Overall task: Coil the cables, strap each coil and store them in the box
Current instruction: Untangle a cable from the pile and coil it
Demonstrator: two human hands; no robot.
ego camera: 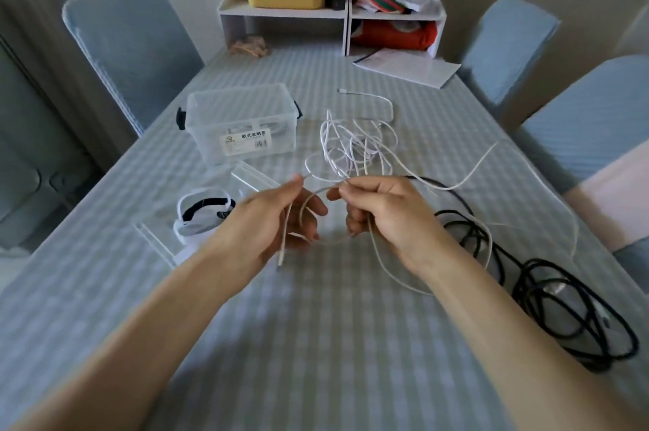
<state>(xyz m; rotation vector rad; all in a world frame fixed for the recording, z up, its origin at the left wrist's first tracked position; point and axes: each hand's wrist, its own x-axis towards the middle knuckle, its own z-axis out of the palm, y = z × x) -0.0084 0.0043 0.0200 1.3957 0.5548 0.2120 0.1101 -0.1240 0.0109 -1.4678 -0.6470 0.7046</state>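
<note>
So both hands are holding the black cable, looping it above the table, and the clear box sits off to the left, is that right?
Not quite. In the head view the left hand and right hand hold the white cable, not the black one. The black cable lies untouched on the table to the right. The rest holds: a loop is forming above the table, and the clear box sits to the left.
</note>
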